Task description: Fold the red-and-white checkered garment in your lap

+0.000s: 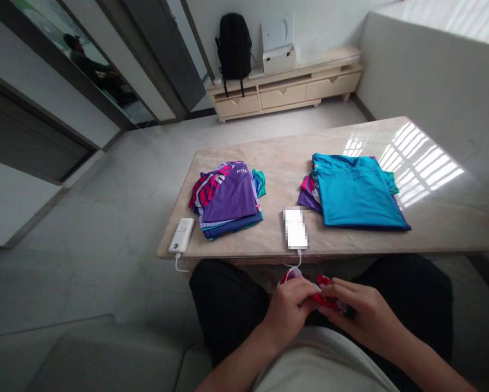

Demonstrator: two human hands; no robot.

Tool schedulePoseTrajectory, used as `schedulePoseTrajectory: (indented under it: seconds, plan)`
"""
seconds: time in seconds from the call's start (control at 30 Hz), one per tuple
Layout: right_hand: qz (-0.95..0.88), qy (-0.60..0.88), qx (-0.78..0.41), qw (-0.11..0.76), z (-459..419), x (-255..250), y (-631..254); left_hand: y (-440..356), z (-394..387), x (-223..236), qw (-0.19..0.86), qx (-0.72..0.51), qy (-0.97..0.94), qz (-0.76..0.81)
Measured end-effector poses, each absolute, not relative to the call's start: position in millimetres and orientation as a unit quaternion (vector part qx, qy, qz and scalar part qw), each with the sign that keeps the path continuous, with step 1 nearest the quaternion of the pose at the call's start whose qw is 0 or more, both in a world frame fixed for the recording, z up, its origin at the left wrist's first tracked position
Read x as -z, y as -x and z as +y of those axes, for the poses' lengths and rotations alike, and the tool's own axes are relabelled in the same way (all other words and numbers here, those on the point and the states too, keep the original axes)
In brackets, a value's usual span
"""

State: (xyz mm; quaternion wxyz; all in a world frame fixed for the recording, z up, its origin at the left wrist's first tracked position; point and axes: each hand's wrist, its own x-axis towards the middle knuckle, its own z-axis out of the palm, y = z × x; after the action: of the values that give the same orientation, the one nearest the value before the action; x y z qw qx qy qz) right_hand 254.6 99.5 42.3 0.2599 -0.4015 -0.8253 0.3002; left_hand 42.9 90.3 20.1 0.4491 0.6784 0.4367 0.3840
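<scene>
My left hand and my right hand are closed together over my lap, both pinching a small bunched red cloth with bits of white. Most of the cloth is hidden by my fingers. Ahead on the marble table lies a folded stack of shirts with a purple one on top at the left. A second stack topped by a flat teal shirt lies at the right. Neither hand touches the stacks.
A white phone with a cable lies at the table's front edge between the stacks. A white power bank sits at the front left corner. A black backpack and a white box stand on a low cabinet by the far wall.
</scene>
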Motion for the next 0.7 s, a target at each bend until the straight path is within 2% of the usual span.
schedulePoseTrajectory:
  seconds: [0.2,0.37,0.5,0.7]
  plan:
    - [-0.827,0.409,-0.277,0.271,102,-44,-256,-52,94,-23,0.429,-0.386,-0.684,0.447]
    - [-0.841,0.343,-0.226,0.352,105,-56,-266,-39,94,-5,0.485,-0.353,-0.686,0.413]
    - [-0.821,0.342,-0.201,0.411,108,-80,-282,-21,89,11,0.463,-0.307,-0.687,0.469]
    - [-0.842,0.351,-0.120,0.392,118,-93,-308,2,90,0,0.415,-0.281,-0.689,0.524]
